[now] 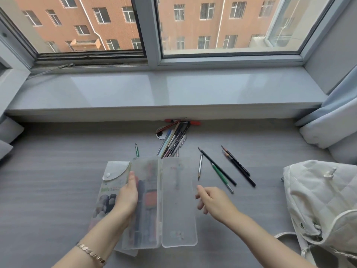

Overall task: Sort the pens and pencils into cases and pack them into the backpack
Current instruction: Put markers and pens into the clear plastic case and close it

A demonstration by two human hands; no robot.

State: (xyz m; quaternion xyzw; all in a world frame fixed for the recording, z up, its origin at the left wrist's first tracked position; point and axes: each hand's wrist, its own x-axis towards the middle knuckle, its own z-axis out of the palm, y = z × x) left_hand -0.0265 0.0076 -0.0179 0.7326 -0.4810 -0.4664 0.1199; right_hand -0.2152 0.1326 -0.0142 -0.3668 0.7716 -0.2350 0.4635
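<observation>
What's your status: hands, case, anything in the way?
Left hand holds open clear case, pens inside. Right hand empty, near loose pencils. Backpack right, nothing blocking.

One head-worn, wide-angle view
It looks forward and down onto the surface (58, 190), close over the left hand (126, 198) and right hand (214, 202), facing the window (231, 26).

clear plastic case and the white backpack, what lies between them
In the head view: the right hand, and beyond it loose pencils on the grey table.
</observation>
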